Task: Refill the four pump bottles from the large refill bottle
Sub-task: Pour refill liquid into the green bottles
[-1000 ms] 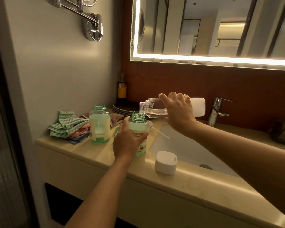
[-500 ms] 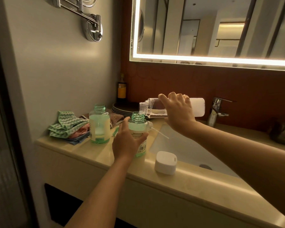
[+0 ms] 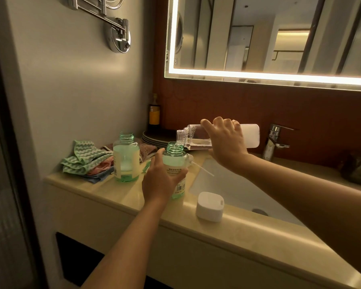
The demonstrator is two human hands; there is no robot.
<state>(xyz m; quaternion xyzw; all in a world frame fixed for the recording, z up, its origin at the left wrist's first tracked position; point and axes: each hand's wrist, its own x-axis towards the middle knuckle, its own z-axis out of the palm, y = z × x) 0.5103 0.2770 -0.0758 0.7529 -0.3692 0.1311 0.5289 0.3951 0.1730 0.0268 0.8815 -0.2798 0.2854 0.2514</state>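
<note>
Barely moved since earlier frame. Right hand [image 3: 225, 142] wrapped around refill bottle [image 3: 198, 136], long axis near horizontal, mouth just above green pump bottle [image 3: 174, 163] neck. Left hand [image 3: 161, 180] clasping that bottle, upright on counter [image 3: 117, 192].

Beige counter [image 3: 117, 197]: green bottle [image 3: 125, 159]; folded cloths [image 3: 86, 161]; white cap [image 3: 209, 206]; stacked plates [image 3: 154, 138].

Liquid now runs from the refill bottle [image 3: 198, 136] (barely tilted further) into the green bottle [image 3: 175, 161].
</note>
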